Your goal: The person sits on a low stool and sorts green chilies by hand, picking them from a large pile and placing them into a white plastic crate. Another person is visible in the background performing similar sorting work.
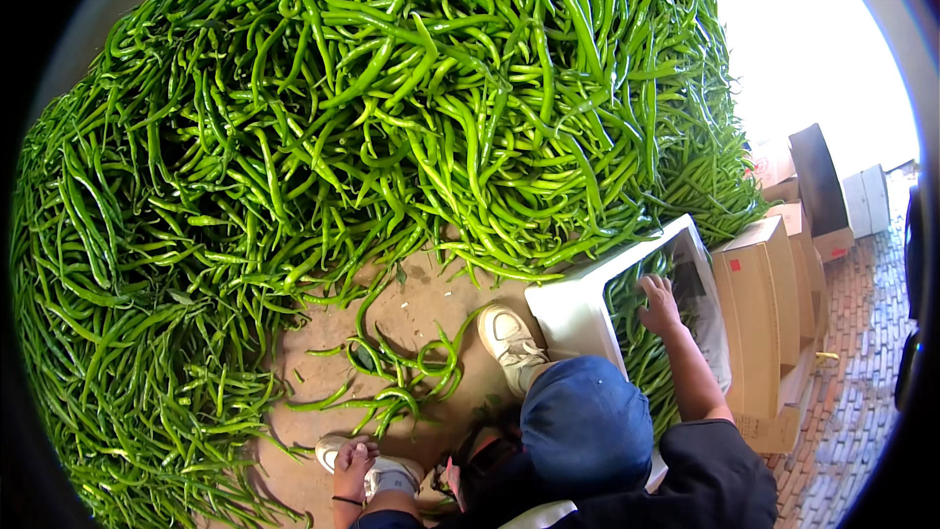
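A very large heap of long green chili peppers (440,125) fills the view before me. At the lower left, my left hand (354,461), with a dark band at the wrist, is over a light shoe (329,450); its fingers are bent, and whether they hold anything is not clear. To the right, my right hand (659,303) reaches into a white foam box (573,308) over green peppers (646,360) lying inside, its fingers slightly apart with no pepper seen in them. A few loose peppers (396,382) lie on the floor between my feet.
Cardboard boxes (749,308) stand against the right side of the foam box, with more behind. Brick paving (852,353) runs along the far right. A blue-clad knee (587,426) rises close beside the foam box. Another light shoe (507,334) touches the floor near the box's corner.
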{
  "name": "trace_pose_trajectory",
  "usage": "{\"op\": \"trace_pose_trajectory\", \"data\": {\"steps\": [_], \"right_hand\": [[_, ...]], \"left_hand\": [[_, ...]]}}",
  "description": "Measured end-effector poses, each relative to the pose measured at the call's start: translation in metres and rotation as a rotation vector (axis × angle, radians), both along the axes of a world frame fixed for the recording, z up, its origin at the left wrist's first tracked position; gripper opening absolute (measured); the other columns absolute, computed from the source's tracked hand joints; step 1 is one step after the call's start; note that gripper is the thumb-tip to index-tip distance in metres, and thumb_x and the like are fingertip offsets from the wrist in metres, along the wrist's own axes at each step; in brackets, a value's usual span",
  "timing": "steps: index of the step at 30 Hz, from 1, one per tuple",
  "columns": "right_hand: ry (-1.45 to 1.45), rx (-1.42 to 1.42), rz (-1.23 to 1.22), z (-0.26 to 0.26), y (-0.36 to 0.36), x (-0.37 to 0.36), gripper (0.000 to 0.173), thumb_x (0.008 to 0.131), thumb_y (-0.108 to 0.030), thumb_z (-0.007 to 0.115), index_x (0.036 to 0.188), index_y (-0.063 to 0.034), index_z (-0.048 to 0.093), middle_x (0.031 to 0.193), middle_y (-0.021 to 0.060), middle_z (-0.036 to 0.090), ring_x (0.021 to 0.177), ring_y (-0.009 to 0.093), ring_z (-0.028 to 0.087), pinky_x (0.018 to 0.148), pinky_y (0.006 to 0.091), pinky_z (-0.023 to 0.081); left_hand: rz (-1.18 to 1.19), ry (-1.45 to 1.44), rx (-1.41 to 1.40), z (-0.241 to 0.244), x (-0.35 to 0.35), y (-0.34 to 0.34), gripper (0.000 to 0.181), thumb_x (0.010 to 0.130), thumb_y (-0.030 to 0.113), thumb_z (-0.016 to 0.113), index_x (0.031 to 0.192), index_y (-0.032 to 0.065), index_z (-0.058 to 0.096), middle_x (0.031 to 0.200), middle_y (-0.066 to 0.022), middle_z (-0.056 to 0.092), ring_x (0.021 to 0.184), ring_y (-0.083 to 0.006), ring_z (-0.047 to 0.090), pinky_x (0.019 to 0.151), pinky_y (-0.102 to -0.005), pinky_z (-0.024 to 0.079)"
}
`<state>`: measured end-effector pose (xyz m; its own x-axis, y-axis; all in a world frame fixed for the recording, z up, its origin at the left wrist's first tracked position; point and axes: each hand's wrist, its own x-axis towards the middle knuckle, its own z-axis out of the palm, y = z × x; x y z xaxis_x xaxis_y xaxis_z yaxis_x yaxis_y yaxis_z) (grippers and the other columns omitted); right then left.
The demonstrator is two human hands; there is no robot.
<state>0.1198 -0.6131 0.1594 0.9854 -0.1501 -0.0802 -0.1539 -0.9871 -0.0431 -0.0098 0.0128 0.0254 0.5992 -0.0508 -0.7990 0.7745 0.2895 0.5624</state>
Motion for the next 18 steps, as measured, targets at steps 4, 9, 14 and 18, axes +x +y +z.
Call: {"op": "trace_pose_trajectory", "data": {"steps": [4, 9, 14, 18], "right_hand": [[-0.076, 0.077, -0.271, -0.013, -0.014, 0.012, 0.025, 0.059, -0.003, 0.070, 0.078, -0.0036, 0.054, 0.097, 0.0155, 0.049, 0.087, 0.035, 0.052, 0.081, 0.0410, 0.045], [-0.146, 0.121, 0.014, -0.021, -0.013, -0.012, 0.033, 0.062, -0.013, 0.067, 0.092, -0.0012, 0.059, 0.118, 0.0222, 0.045, 0.102, 0.039, 0.050, 0.085, 0.0386, 0.046], [-0.107, 0.085, 0.128, 0.011, -0.009, -0.028, 0.035, 0.077, -0.018, 0.054, 0.106, 0.0006, 0.059, 0.119, 0.0184, 0.052, 0.101, 0.036, 0.054, 0.090, 0.0384, 0.043], [-0.425, 0.275, -0.150, 0.001, -0.020, -0.014, 0.022, 0.077, -0.007, 0.051, 0.096, -0.0006, 0.059, 0.100, 0.0131, 0.056, 0.093, 0.029, 0.056, 0.083, 0.0346, 0.046]], "left_hand": [[0.009, 0.032, -0.002, -0.001, 0.002, -0.002, 0.025, 0.094, 0.019, 0.053, 0.113, 0.0033, 0.055, 0.096, -0.0087, 0.064, 0.084, -0.0159, 0.063, 0.075, -0.0268, 0.051], [0.011, 0.043, 0.021, -0.005, 0.003, -0.004, 0.023, 0.094, 0.019, 0.053, 0.111, 0.0033, 0.055, 0.095, -0.0081, 0.064, 0.083, -0.0154, 0.063, 0.073, -0.0263, 0.051], [0.029, 0.043, 0.009, -0.004, 0.004, -0.006, 0.021, 0.094, 0.019, 0.052, 0.107, 0.0030, 0.056, 0.094, -0.0079, 0.064, 0.082, -0.0151, 0.062, 0.073, -0.0260, 0.051], [0.018, 0.049, 0.010, -0.009, 0.005, -0.010, 0.020, 0.094, 0.019, 0.052, 0.106, 0.0032, 0.057, 0.093, -0.0079, 0.064, 0.082, -0.0152, 0.062, 0.073, -0.0261, 0.051]]}}
